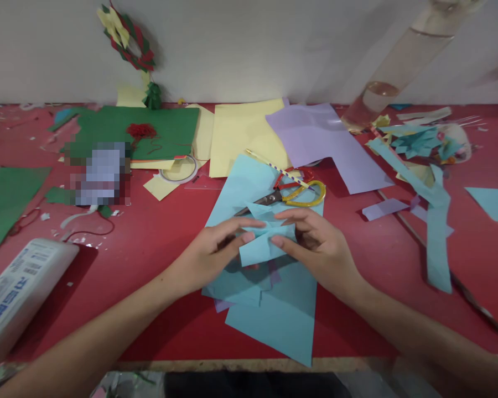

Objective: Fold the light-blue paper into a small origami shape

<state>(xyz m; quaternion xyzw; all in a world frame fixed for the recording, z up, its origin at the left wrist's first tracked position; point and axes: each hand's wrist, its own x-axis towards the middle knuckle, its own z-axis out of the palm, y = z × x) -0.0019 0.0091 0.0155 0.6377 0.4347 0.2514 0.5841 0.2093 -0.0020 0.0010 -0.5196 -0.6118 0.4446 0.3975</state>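
Note:
A folded piece of light blue paper (257,249) is held up between my two hands over the middle of the table. My left hand (216,243) pinches its left side, thumb in front and fingers behind. On the right side, my right hand (315,237) grips it the same way, with the fingertips along the top. Below lie larger light blue sheets (274,326) and smaller blue and purple pieces. Just beyond my hands, scissors (302,194) with yellow and red handles rest on the blue sheet, a dotted pencil (274,166) lying across them.
Green card (170,124), yellow paper (249,127) and purple paper (327,138) lie along the back. A tape roll (178,169) sits left of centre. A clear bottle (398,72) stands back right, near blue strips (437,237). A white power bank (29,287) is at left.

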